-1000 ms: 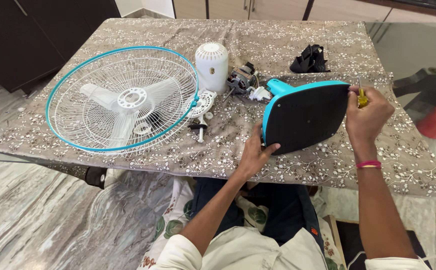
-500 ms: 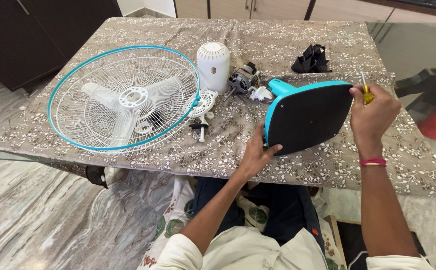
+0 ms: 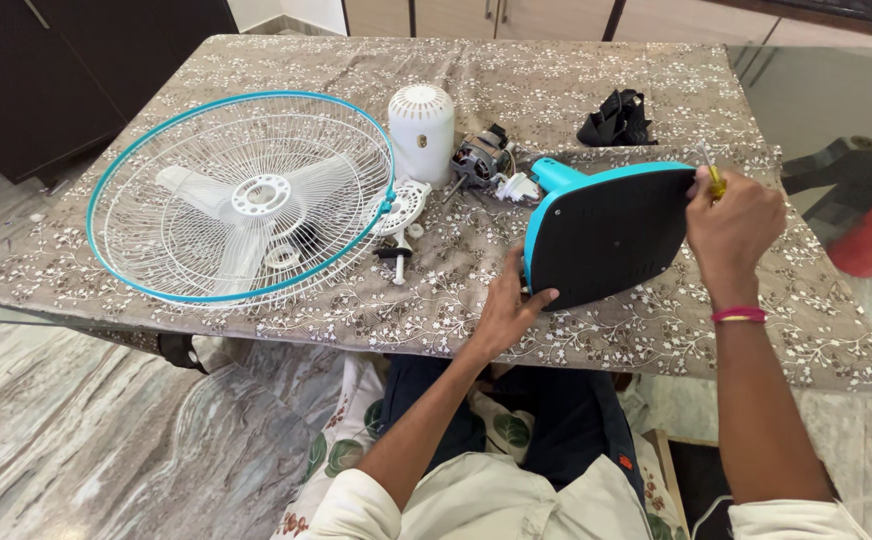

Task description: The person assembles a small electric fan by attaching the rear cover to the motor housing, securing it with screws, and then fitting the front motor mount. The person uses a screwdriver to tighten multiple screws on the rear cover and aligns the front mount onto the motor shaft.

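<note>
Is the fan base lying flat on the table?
No, the left hand and right hand hold the fan base tilted on edge.

We see the right hand (image 3: 731, 225) w/ yellow-handled screwdriver (image 3: 716, 180) shifted slightly left vs. earlier, now closer over the fan base (image 3: 606, 235) top-right corner; the base itself tilted marginally, its edge a bit lower.

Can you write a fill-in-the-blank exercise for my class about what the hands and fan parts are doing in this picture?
1. The left hand grips the lower ____ corner of the fan base.
2. The right hand holds a screwdriver with a ____ handle.
3. The white motor cover stands ____ on the table.
4. The fan guard has a ____ rim.

Missing words: left; yellow; upright; blue
</note>
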